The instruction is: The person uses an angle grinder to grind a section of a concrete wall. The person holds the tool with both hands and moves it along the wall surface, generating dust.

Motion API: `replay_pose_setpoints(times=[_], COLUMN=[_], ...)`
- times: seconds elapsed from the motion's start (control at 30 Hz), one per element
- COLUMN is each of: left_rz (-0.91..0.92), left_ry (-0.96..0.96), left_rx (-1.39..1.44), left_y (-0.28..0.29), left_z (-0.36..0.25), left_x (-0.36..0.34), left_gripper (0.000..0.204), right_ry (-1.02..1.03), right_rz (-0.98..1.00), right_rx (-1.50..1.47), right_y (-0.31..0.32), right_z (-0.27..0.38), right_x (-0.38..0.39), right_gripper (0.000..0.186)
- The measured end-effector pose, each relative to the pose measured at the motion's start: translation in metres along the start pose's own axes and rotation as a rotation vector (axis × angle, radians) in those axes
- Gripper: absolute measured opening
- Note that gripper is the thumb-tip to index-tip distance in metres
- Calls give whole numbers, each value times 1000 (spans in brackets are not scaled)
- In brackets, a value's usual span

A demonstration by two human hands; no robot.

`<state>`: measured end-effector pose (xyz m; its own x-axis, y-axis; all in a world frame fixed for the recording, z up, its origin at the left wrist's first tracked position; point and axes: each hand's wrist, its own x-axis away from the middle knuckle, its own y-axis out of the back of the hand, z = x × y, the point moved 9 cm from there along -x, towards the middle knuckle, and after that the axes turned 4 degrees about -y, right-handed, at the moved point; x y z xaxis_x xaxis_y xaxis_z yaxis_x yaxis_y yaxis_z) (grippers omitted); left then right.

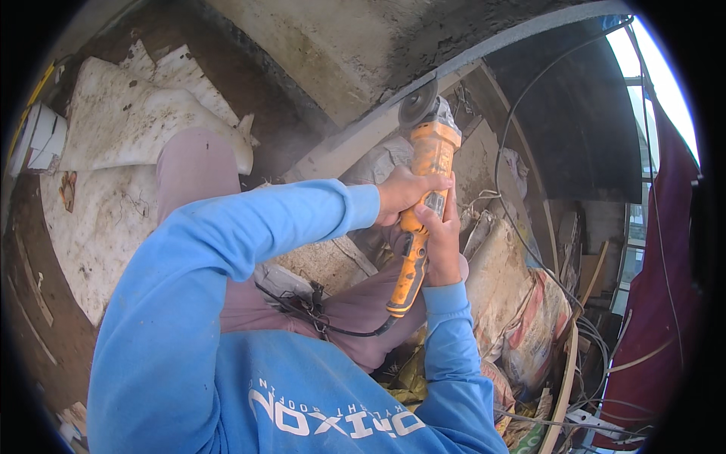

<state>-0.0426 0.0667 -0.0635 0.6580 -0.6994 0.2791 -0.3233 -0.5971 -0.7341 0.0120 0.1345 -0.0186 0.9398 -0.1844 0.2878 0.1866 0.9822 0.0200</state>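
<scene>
One dusty orange-and-black angle grinder carries a round grey disc.

Stained off-white sheeting lies in overlapping layers on the brown floor at the left, with 1 white block beside it near the rim. At the right, crumpled pale sacks lie in a heap, 1 of them a sack with reddish markings. A wooden strip runs alongside, near tangled grey cables. Above stands a dark panel; a maroon cloth hangs at the far right.
</scene>
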Motion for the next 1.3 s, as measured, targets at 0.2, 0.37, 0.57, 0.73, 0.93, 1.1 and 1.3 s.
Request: replay_pose_setpoints(times=[0.2,0.37,0.57,0.73,0.93,1.1,1.3], left_rz=[13,72,-47,-26,-37,-29,-24], left_ry=[-26,-34,81,117,155,121,71], left_rx=[-43,-4,-77,7,13,-8,-17], left_y=[-3,-7,-4,12,20,18,12], left_z=[-6,-7,-11,23,35,30,22], left_x=[-2,-11,11,-1,3,0,-1], left_gripper=[60,64,61,59,59,58,59], right_ry=[-8,10,-51,-60,-105,-99,-51], right_rz=[5,2,-11,28,19,13,-7], right_rx=[-20,30,-1,-49,15,-2,-48], right_y=[-4,-1,-4,-6,-5,-6,-6], right_z=[8,12,9,-10,-25,-18,-10], right_x=[-1,-5,1,3,6,6,5], right_gripper=[104,103,102,99,94,96,99])
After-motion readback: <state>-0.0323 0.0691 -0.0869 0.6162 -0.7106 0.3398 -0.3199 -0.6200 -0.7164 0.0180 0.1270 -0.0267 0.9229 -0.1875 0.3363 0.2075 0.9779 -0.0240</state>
